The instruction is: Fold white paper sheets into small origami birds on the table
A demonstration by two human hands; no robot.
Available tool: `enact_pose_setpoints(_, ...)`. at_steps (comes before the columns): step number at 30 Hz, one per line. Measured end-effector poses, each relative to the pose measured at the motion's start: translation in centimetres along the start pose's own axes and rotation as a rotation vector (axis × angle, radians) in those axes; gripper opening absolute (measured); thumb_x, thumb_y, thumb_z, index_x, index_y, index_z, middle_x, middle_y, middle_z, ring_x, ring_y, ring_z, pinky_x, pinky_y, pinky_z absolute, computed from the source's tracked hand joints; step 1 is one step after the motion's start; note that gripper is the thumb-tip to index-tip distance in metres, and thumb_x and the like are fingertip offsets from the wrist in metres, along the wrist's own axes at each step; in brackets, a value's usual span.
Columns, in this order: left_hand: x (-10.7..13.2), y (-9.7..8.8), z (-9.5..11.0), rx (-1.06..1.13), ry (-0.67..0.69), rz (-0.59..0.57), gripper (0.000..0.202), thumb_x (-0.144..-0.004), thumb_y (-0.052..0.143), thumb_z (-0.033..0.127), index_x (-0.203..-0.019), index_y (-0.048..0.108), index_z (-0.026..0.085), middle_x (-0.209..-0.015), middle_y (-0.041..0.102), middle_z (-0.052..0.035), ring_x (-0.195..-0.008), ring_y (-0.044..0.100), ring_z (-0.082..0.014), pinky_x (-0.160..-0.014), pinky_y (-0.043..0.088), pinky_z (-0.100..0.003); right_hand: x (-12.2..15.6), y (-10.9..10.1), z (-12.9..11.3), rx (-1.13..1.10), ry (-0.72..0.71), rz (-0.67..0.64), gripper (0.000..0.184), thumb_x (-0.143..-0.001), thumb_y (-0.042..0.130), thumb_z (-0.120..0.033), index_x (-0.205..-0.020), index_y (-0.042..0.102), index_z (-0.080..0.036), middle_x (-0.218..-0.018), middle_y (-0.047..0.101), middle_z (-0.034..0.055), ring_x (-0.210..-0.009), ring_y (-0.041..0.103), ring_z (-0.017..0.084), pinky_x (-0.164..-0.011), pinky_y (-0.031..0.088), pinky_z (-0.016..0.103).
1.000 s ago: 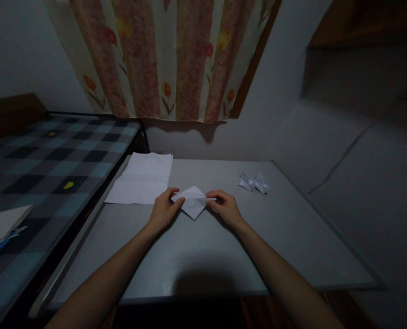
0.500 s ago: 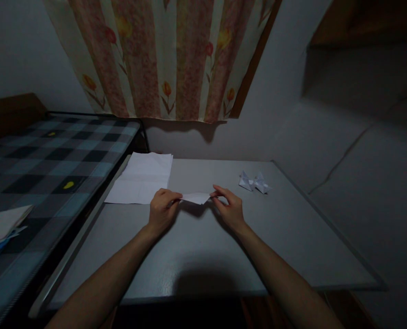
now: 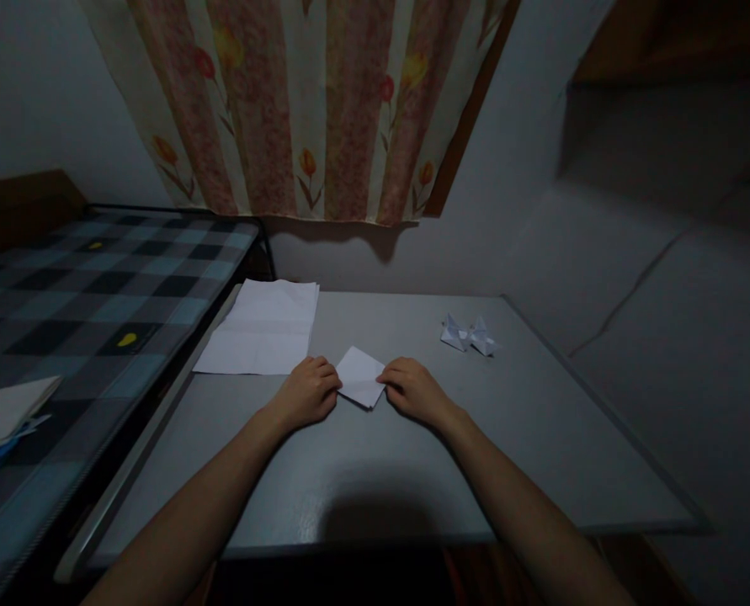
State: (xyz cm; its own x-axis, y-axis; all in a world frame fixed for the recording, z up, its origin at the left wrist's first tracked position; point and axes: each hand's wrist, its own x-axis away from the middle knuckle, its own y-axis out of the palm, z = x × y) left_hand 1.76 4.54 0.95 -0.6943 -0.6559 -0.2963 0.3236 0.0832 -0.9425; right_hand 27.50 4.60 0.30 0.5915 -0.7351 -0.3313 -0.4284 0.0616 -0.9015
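A small folded piece of white paper, roughly diamond-shaped, lies on the grey table between my two hands. My left hand pinches its left corner, with the fingers closed and the knuckles up. At the opposite corner, my right hand grips the paper between thumb and fingertips. One corner of the paper points away from me and another points toward me, where layered edges show. Both forearms reach in from the near edge of the table.
White paper sheets are stacked at the table's back left. Two folded paper figures stand at the back right. Left of the table is a bed with a checked cover, holding a folded pale item. A flowered curtain hangs behind.
The paper has come down from a raised, edge-on position to lie flat on the table, turned so its face shows. Both hands moved down with it and still hold its sides.
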Motion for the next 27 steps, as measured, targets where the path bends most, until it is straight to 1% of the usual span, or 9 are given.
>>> enact_pose_setpoints(2,0.0,-0.3,0.3,0.016,-0.004,-0.012,0.011,-0.081,0.057,0.022,-0.084,0.067,0.017,-0.085,0.065,-0.0063,-0.086,0.053,-0.0209,-0.077,0.041,-0.035,-0.1,-0.3,-0.2,-0.004,0.01,-0.014,0.023,-0.077,0.056,-0.01,-0.093,0.071,-0.018,-0.09,0.07,0.0074,-0.09,0.06,0.021,-0.084,0.044,0.035)
enact_pose_setpoints(5,-0.1,-0.4,0.4,0.026,-0.023,0.014,0.022,-0.087,0.054,0.034,-0.081,0.067,0.017,-0.084,0.064,-0.007,-0.086,0.053,-0.0209,-0.077,0.04,-0.035,-0.3,-0.6,-0.5,-0.008,0.051,-0.013,0.017,-0.081,0.058,-0.016,-0.093,0.07,-0.017,-0.088,0.071,0.007,-0.087,0.061,0.02,-0.083,0.043,0.034)
enact_pose_setpoints(7,-0.1,-0.3,0.4,-0.003,-0.054,0.026,0.028,-0.09,0.05,0.036,-0.078,0.067,0.017,-0.082,0.064,-0.0071,-0.085,0.053,-0.0206,-0.075,0.039,-0.035,-0.4,-0.7,-0.7,-0.017,0.088,-0.002,0.016,-0.084,0.058,-0.019,-0.095,0.069,-0.018,-0.09,0.072,0.0064,-0.086,0.062,0.02,-0.084,0.042,0.034)
enact_pose_setpoints(12,-0.4,0.3,0.3,-0.111,-0.196,0.055,0.035,-0.093,0.046,0.037,-0.073,0.066,0.017,-0.078,0.064,-0.008,-0.081,0.053,-0.0213,-0.071,0.037,-0.036,-0.7,-0.2,-1.1,0.035,0.193,0.031,0.029,-0.089,0.054,-0.025,-0.116,0.06,-0.017,-0.097,0.071,0.0077,-0.088,0.062,0.02,-0.086,0.04,0.034)
enact_pose_setpoints(15,-0.6,0.5,0.4,-0.174,-0.271,0.082,0.03,-0.09,0.051,0.037,-0.074,0.066,0.017,-0.081,0.064,-0.0086,-0.086,0.053,-0.0235,-0.072,0.037,-0.037,-1.0,0.5,-1.3,0.111,0.271,0.063,0.037,-0.091,0.053,-0.027,-0.125,0.054,-0.015,-0.098,0.071,0.01,-0.088,0.062,0.021,-0.089,0.037,0.037)
enact_pose_setpoints(19,-0.8,0.6,0.7,-0.205,-0.308,0.094,0.025,-0.089,0.053,0.036,-0.081,0.067,0.018,-0.086,0.064,-0.0086,-0.089,0.052,-0.0247,-0.074,0.037,-0.039,-1.3,1.0,-1.4,0.154,0.296,0.053,0.028,-0.093,0.051,-0.027,-0.118,0.06,-0.019,-0.103,0.07,0.0097,-0.096,0.06,0.022,-0.091,0.032,0.039)
enact_pose_setpoints(22,-0.9,0.7,0.8,-0.208,-0.32,0.101,0.032,-0.093,0.045,0.035,-0.08,0.068,0.018,-0.083,0.063,-0.0093,-0.088,0.052,-0.0249,-0.074,0.037,-0.04,-1.4,1.2,-1.4,0.151,0.302,0.051,0.025,-0.095,0.048,-0.028,-0.112,0.063,-0.021,-0.102,0.071,0.0084,-0.096,0.06,0.021,-0.092,0.029,0.04)
enact_pose_setpoints(24,-1.0,0.8,0.8,-0.214,-0.325,0.103,0.036,-0.094,0.041,0.035,-0.077,0.068,0.017,-0.081,0.063,-0.0101,-0.088,0.052,-0.0256,-0.075,0.037,-0.041,-1.5,1.2,-1.4,0.156,0.308,0.054,0.025,-0.095,0.047,-0.027,-0.114,0.062,-0.02,-0.101,0.071,0.0086,-0.095,0.06,0.021,-0.092,0.029,0.04)
enact_pose_setpoints(27,-0.9,1.0,0.8,-0.211,-0.316,0.103,0.034,-0.092,0.045,0.037,-0.076,0.067,0.017,-0.082,0.062,-0.0111,-0.09,0.052,-0.0276,-0.076,0.038,-0.043,-1.5,1.2,-1.5,0.184,0.305,0.05,0.027,-0.093,0.05,-0.027,-0.117,0.059,-0.02,-0.098,0.071,0.009,-0.095,0.06,0.023,-0.093,0.029,0.042)
